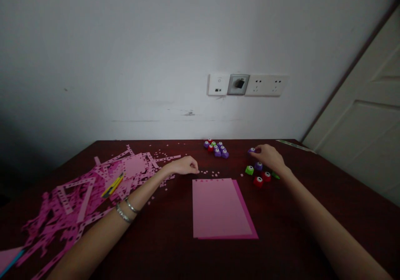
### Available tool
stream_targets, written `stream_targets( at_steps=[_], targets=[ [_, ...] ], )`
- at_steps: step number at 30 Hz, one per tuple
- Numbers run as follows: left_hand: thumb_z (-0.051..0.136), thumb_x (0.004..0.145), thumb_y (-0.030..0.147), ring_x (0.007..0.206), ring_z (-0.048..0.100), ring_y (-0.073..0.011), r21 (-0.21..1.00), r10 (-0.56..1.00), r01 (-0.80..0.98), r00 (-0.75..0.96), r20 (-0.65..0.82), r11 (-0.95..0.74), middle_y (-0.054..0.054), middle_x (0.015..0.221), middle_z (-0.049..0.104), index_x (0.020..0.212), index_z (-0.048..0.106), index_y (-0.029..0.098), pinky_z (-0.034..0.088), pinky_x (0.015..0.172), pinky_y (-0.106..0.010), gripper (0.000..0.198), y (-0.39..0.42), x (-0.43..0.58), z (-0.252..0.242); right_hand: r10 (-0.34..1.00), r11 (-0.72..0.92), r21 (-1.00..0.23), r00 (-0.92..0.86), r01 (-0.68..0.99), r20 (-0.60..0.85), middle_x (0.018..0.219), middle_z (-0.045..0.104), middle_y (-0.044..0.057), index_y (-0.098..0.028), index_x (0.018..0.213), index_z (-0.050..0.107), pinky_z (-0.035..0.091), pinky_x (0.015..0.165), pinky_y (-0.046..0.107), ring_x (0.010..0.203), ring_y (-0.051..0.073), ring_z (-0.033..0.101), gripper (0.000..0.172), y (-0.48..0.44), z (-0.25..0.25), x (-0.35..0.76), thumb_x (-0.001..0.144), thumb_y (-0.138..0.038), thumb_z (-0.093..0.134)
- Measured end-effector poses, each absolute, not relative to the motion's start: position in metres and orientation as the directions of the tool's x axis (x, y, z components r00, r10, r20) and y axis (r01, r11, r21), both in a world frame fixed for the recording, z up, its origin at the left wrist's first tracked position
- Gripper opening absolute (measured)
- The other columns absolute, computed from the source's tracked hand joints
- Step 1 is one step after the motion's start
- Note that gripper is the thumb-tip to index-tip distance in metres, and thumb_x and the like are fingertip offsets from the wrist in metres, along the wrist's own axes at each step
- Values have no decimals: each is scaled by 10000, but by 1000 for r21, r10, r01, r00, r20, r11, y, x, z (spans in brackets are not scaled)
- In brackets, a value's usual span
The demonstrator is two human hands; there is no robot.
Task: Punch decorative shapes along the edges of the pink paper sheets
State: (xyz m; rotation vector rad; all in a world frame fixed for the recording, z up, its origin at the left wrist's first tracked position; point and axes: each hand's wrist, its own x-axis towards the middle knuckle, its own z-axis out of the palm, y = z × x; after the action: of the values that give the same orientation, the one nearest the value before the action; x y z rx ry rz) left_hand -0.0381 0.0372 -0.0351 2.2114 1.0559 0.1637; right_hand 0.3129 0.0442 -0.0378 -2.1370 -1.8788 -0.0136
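My right hand has its fingers around a small purple craft punch at the right back of the table. Below it sit another purple punch, a green punch and two red punches. My left hand rests on the table with its fingers curled in; whether anything is inside them is hidden. Small pink punched-out bits lie just right of its fingertips. In front of me are stacked pink paper sheets, with a row of punched holes along the top edge of the upper one.
A heap of punched pink paper strips covers the left side, with a yellow utility knife on it. Several more punches cluster at the back. A ruler-like strip lies far right. The wall holds sockets.
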Motion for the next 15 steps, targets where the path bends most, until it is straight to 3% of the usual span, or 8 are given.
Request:
stream_targets(
  at_steps=[11,15],
  targets=[
    [523,725,286,689,554,-125,613,742,648,654,-145,-452,-46,773,661,759,653,119,384,623,-223,214,36,-37,-37,985,-98,-226,126,969,114,802,688,126,-154,789,691,419,624,302,764,260,628,341,52,-56,330,719,-449,537],
    [536,729,290,735,575,-136,643,777,616,627,-51,-455,-64,808,670,789,657,113,405,670,-231,223,44,-38,-43,977,-53,-252,102,966,185,871,684,129,-140,844,681,425,656,286,815,251,622,332,46,-39,321,715,-419,557]
  ],
)
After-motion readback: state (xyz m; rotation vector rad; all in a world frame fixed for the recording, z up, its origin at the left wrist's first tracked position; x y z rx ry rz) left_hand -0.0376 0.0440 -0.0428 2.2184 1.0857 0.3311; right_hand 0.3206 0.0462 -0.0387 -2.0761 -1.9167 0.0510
